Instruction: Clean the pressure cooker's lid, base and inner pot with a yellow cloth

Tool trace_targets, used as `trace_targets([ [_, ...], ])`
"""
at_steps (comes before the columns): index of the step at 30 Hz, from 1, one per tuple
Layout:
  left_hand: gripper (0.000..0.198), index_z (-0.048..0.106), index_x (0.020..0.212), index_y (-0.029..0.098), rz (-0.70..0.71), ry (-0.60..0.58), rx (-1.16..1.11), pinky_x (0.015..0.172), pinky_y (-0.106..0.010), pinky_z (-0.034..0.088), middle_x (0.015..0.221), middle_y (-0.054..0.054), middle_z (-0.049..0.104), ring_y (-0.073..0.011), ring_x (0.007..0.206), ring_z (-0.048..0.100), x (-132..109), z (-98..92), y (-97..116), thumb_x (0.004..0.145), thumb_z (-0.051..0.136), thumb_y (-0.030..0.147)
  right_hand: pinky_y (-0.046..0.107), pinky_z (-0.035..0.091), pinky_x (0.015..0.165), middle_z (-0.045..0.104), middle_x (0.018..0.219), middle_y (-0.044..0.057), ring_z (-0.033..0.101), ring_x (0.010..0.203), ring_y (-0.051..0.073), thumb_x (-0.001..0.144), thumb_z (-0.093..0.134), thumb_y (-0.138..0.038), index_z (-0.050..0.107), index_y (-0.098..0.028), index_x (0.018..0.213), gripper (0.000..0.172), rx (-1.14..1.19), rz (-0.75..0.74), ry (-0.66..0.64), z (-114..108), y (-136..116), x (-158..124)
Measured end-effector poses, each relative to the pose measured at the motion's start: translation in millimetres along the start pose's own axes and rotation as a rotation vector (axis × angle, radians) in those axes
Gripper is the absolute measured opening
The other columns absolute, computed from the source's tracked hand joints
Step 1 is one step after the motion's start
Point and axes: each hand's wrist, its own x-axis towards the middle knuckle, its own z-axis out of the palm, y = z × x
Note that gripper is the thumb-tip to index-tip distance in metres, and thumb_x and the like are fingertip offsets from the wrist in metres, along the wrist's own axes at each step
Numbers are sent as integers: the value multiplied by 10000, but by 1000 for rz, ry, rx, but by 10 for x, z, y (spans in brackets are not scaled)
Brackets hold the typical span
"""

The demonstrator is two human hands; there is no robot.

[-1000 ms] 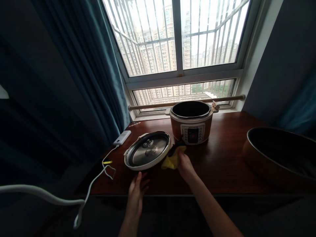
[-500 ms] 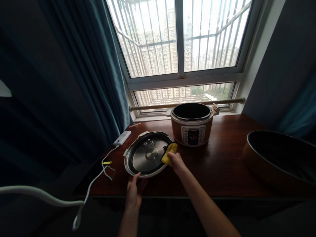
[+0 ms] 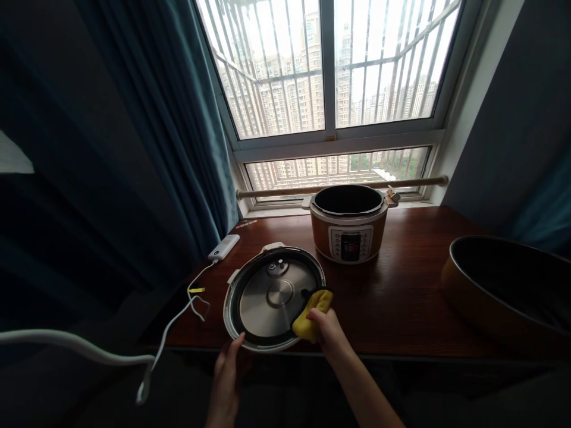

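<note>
The round lid (image 3: 261, 306) of a pressure cooker shows its metal inner face, black sealing ring and small valve fittings. My left hand (image 3: 228, 370) grips its near left rim, thumb on top and the other fingers underneath, mostly hidden. In my right hand (image 3: 329, 333) is a bunched yellow cloth (image 3: 311, 316) with a dark edge, pressed against the lid's right rim. Behind and to the right stands the brown and white pressure cooker (image 3: 348, 221), lidless, its dark inside showing and its control panel facing me.
A large brown pot (image 3: 504, 285) with a dark inside stands at the right of the wooden table (image 3: 408, 291). A white power bank (image 3: 223, 247) with a white cable (image 3: 172, 326) lies on the left. Blue curtain (image 3: 191, 148) hangs beside the barred window.
The lid has come nearer to me and turned somewhat, with my left hand on it. My right hand and the cloth have moved down along its right rim.
</note>
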Motion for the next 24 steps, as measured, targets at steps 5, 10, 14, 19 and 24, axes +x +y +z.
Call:
trace_targets([
  [5,488,622,872,168,112,38,135,729,-330,423,813,-37,622,-212,801,575,-52,-105,39,620,622,586,303,511,663,647,740,31,640,711,206,574,645,-184,556,-133,877,320,248,87,6,39,116,-258],
  [10,498,524,839,182,165,94,196,608,-307,406,658,23,517,-170,630,508,-283,-4,33,581,643,592,332,514,720,662,820,46,651,827,247,524,742,-256,527,-141,944,486,344,124,44,178,177,-376],
  [14,525,454,876,191,198,170,130,555,-268,373,731,18,505,-141,626,480,-406,177,-40,523,732,462,348,503,771,659,826,35,645,867,248,533,755,-269,519,-152,988,526,374,103,52,247,200,-424],
  [19,457,470,903,200,174,134,50,585,-270,378,775,10,517,-140,655,493,-427,242,-55,581,717,413,354,493,802,666,889,50,640,899,251,548,765,-263,494,-150,1080,608,371,113,26,257,178,-476],
  [24,419,497,898,203,133,62,2,597,-259,388,801,12,539,-143,696,519,-440,209,-64,590,719,382,299,503,767,664,982,81,621,971,245,591,733,-459,503,-140,1073,622,428,153,143,218,98,-428],
])
